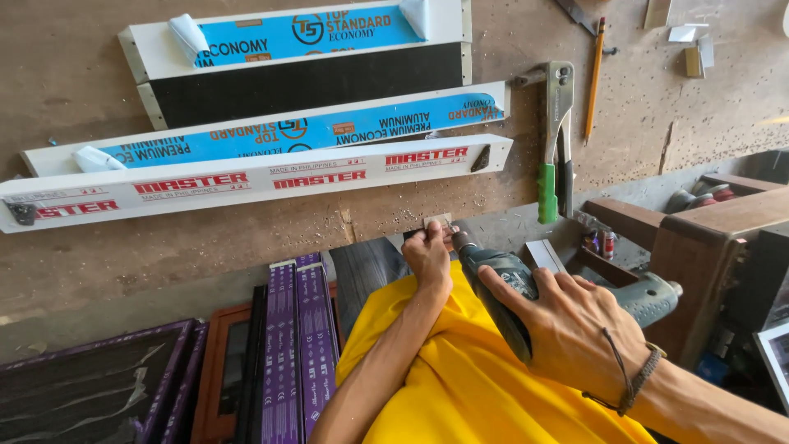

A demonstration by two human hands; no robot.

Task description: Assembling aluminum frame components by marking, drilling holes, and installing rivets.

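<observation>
Grey-green drill [526, 288] is gripped by the right hand [575, 329]; the left hand [427, 255] pinches a small metal piece [437, 221].

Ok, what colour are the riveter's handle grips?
One grip of the riveter is green, the other black, above bare metal arms. The head view shows it best.

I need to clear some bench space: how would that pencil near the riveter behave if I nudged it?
The pencil looks thin and light, so a nudge would probably shift it easily. It lies flat on the rough workbench, which may slow any rolling. It rests close beside the hand riveter, which would likely stop it rolling that way.
</observation>
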